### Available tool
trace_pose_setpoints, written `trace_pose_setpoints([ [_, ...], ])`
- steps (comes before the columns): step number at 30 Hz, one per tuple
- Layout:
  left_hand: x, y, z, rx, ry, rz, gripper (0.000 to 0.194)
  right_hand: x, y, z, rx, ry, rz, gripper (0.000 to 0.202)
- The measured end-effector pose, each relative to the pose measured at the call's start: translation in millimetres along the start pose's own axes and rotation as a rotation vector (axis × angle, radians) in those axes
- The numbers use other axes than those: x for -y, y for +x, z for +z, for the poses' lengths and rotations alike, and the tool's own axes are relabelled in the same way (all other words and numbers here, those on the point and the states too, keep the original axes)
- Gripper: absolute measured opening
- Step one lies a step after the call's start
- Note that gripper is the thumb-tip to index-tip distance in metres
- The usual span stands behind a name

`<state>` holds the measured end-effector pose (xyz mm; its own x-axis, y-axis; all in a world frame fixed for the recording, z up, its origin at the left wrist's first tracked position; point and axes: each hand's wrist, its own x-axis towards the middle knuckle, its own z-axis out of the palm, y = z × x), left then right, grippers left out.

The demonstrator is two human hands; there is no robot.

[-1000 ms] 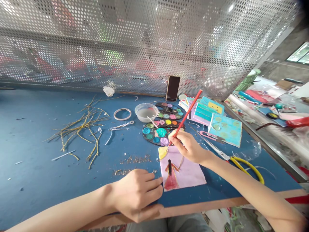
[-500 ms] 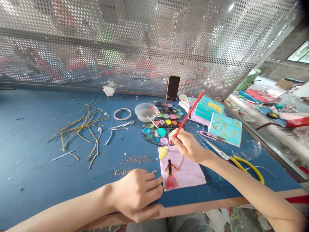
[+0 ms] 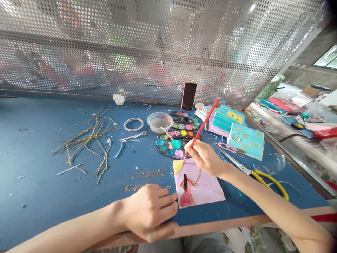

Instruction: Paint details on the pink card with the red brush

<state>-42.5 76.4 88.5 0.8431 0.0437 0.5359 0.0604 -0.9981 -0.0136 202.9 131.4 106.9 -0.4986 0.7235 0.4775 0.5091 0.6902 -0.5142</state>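
Observation:
My right hand (image 3: 206,158) pinches a red paintbrush (image 3: 206,121), its tip down at the edge of a yellow painted corner. The picture is a pale pink sheet (image 3: 207,191) with a red dress figure and dark hair, trimmed with gold cord. At the sheet's left edge, my left hand (image 3: 152,211) rests with fingers loosely bent and slightly apart, fingertips touching the margin; its thumb is mostly hidden. Just beyond the sheet lies a paint palette (image 3: 163,148) with several coloured wells, partly behind my right hand. A clear bowl of cloudy water (image 3: 159,123) stands beside it.
Yellow-handled scissors (image 3: 268,181) and painted cards (image 3: 246,140) lie on the right. Gold cords (image 3: 89,137), a tape ring (image 3: 133,124) and small scissors (image 3: 133,137) are on the left. A phone (image 3: 189,96) leans against the perforated metal panel (image 3: 131,52).
The paintbrush's upper end has swung slightly left, with its tip still by the yellow corner. My left hand stays where it was.

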Motion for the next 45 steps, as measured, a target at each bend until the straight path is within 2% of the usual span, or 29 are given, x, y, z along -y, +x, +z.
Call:
trace_pose_setpoints([
  [45,0.1,-0.1,0.4,0.008,-0.007,0.001,0.027,-2.2,2.7,-2.4,-0.019,-0.012,0.071,0.022],
])
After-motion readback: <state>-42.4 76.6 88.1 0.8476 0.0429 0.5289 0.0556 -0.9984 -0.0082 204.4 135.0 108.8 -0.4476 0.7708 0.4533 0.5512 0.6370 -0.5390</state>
